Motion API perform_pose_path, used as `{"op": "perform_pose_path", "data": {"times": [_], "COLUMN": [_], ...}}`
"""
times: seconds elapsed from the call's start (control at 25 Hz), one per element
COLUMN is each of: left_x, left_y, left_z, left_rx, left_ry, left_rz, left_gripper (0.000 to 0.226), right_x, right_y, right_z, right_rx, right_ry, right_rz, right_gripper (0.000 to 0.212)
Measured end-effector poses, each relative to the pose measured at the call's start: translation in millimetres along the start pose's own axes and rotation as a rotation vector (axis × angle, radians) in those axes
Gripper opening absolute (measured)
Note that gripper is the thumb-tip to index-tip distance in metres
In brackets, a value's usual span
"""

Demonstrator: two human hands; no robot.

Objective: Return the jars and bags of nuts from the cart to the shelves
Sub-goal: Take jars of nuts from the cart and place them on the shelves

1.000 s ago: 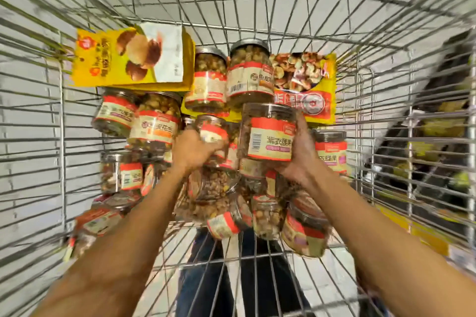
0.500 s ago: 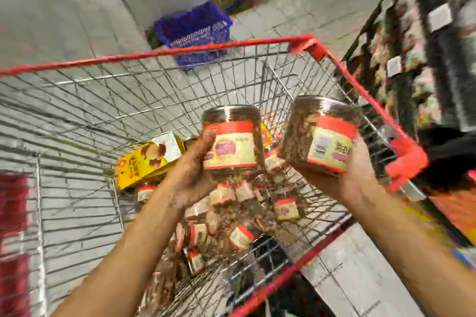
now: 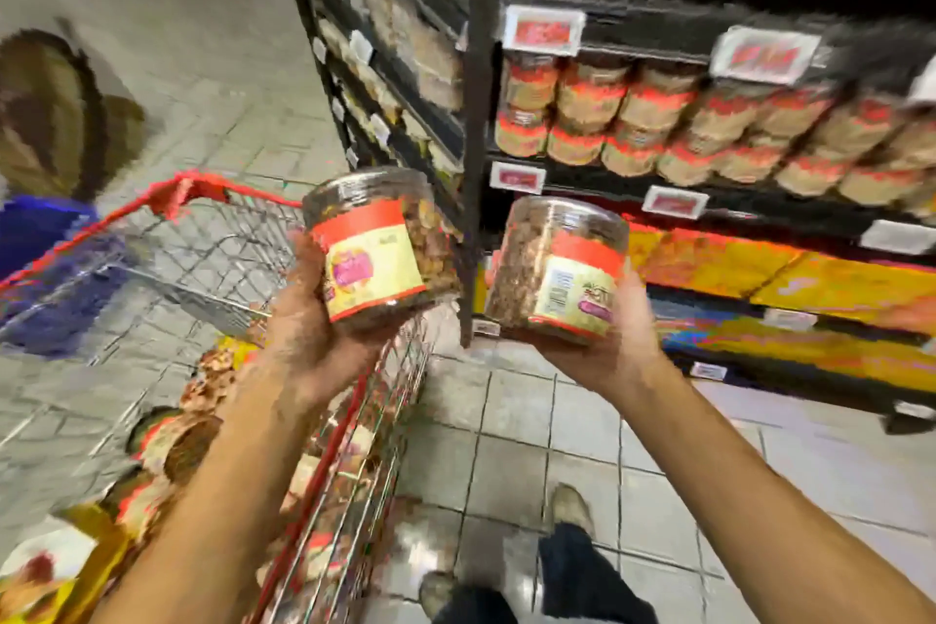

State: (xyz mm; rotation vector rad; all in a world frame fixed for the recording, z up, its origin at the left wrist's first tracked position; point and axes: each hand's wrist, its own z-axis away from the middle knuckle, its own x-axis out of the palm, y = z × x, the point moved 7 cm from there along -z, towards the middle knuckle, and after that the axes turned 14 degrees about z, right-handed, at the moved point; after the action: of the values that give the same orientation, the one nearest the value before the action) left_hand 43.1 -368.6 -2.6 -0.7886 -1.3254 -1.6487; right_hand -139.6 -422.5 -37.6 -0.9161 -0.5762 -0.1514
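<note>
My left hand (image 3: 309,334) grips a clear jar of nuts (image 3: 380,243) with a red and cream label, held above the cart's right rim. My right hand (image 3: 608,345) grips a second, similar jar (image 3: 557,269), tilted, in front of the black shelf unit (image 3: 476,117). Both jars are lifted out of the red-rimmed wire cart (image 3: 202,258) at the lower left, where several more jars (image 3: 172,441) and a yellow bag (image 3: 66,568) lie. A shelf row of matching jars (image 3: 709,132) stands to the upper right.
Yellow and orange bags (image 3: 785,279) fill the lower shelves. A black upright post (image 3: 473,218) divides the shelf bays. A blue basket (image 3: 35,238) sits on the tiled floor beyond the cart. My shoes (image 3: 572,507) stand on the tiles beside the cart.
Both hands took a jar from the pile in the cart, lifted them out and swung right toward the shelves. The view turned from the cart's inside to the shelf unit.
</note>
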Motion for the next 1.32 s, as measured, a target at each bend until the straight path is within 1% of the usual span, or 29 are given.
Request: {"op": "perform_pose_path", "data": {"times": [0.12,0.2,0.36,0.44,0.52,0.6,0.64,0.72,0.88,0.92,1.0,1.04,1.12,1.2,1.24,1.28,1.32], "left_x": [32,45,59,59,54,47,39,22,-4,-4,-5,-6,-8,-9,-8,-7,-4], "left_y": [-56,-91,-136,-154,-161,-160,-156,-145,-108,-100,-89,-84,-79,-79,-78,-77,-75], "left_z": [-49,-81,-134,-158,-183,-201,-212,-236,-276,-282,-294,-299,-311,-320,-324,-328,-333], "left_rx": [-0.073,-0.096,-0.094,-0.083,-0.052,-0.008,0.020,0.119,0.523,0.622,0.786,0.844,0.891,0.887,0.888,0.891,0.895], "left_ry": [-0.036,-0.026,-0.034,0.002,0.017,0.044,0.069,0.128,0.297,0.307,0.288,0.267,0.227,0.193,0.179,0.165,0.151], "left_rz": [-0.005,-0.024,-0.067,-0.074,-0.108,-0.139,-0.156,-0.219,-0.420,-0.470,-0.536,-0.570,-0.651,-0.704,-0.719,-0.734,-0.750], "left_gripper": [0.090,0.089,0.091,0.091,0.082,0.064,0.059,0.060,0.058,0.059,0.060,0.060,0.064,0.071,0.076,0.080,0.083], "right_x": [-63,-98,-138,-154,-161,-163,-164,-162,-159,-158,-165,-168,-167,-172,-173,-167,-169], "right_y": [-35,-57,-95,-107,-111,-107,-104,-99,-80,-75,-61,-54,-46,-37,-30,-28,-30], "right_z": [5,2,-25,-48,-76,-100,-114,-139,-180,-185,-193,-196,-195,-198,-199,-198,-197], "right_rx": [-0.031,-0.058,-0.059,-0.064,-0.051,-0.035,-0.038,-0.063,-0.104,-0.108,-0.097,-0.092,-0.081,-0.052,0.003,-0.001,-0.031], "right_ry": [0.104,0.141,0.102,0.075,0.044,0.026,0.017,-0.003,-0.058,-0.072,-0.060,-0.042,-0.051,-0.087,-0.093,-0.123,-0.079], "right_rz": [-0.107,-0.127,-0.115,-0.098,-0.115,-0.155,-0.165,-0.171,-0.253,-0.279,-0.307,-0.309,-0.292,-0.296,-0.261,-0.234,-0.171], "right_gripper": [0.067,0.062,0.051,0.057,0.065,0.066,0.064,0.054,0.041,0.040,0.058,0.062,0.065,0.065,0.065,0.066,0.068]}}
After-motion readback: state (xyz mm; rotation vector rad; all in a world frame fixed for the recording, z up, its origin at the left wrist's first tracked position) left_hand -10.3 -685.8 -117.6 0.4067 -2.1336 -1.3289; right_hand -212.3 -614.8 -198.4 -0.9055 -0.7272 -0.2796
